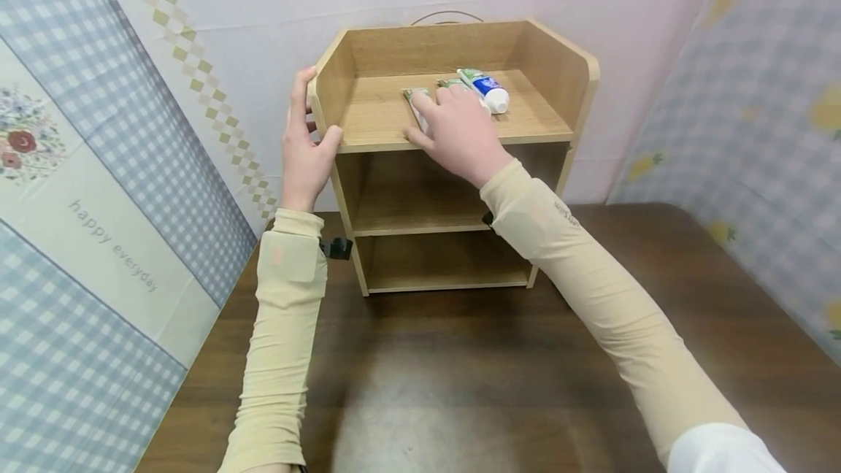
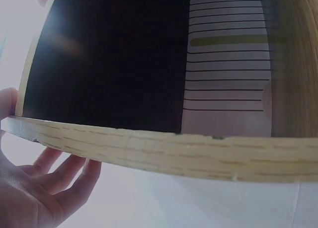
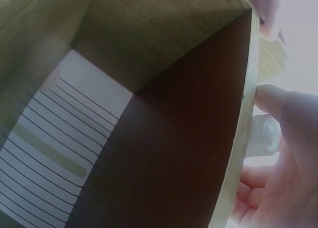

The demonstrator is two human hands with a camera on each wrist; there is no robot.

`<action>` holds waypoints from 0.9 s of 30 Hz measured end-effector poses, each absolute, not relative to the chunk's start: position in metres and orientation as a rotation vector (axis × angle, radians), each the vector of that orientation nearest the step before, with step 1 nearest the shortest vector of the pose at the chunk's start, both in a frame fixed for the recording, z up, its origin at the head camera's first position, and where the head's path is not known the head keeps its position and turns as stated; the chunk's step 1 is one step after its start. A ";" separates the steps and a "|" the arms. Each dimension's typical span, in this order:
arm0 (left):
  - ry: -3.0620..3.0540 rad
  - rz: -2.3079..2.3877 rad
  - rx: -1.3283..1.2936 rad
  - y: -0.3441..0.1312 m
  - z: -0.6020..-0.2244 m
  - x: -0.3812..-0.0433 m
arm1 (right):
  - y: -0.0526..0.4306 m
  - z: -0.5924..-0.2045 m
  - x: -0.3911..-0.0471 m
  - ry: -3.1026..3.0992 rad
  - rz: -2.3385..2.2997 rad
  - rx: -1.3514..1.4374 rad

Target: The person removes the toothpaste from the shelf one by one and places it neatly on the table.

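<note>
Left grip (image 1: 307, 158): pinching side panel (image 1: 336, 86) | right grip (image 1: 461, 128): over tubes (image 1: 486, 86) (can't tell if pinching)

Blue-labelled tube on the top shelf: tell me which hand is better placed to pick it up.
Right, most likely. The right hand is over the top shelf, close beside that tube, while the left hand grips the left side panel, farther off.
</note>
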State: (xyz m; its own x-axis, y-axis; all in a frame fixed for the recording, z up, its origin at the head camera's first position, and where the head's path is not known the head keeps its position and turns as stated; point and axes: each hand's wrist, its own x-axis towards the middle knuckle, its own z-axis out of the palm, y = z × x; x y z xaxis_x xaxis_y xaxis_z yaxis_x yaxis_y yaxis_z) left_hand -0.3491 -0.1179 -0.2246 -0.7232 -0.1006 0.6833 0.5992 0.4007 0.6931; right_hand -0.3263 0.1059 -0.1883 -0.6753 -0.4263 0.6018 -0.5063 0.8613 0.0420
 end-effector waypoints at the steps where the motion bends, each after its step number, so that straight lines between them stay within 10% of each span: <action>1: -2.004 -1.364 -0.418 -0.118 -0.225 -0.349 | 0.106 -0.190 -0.325 -2.399 0.173 0.670; 27: -2.005 -1.379 -0.424 -0.119 -0.224 -0.353 | 0.108 -0.234 -0.304 -2.022 0.147 0.550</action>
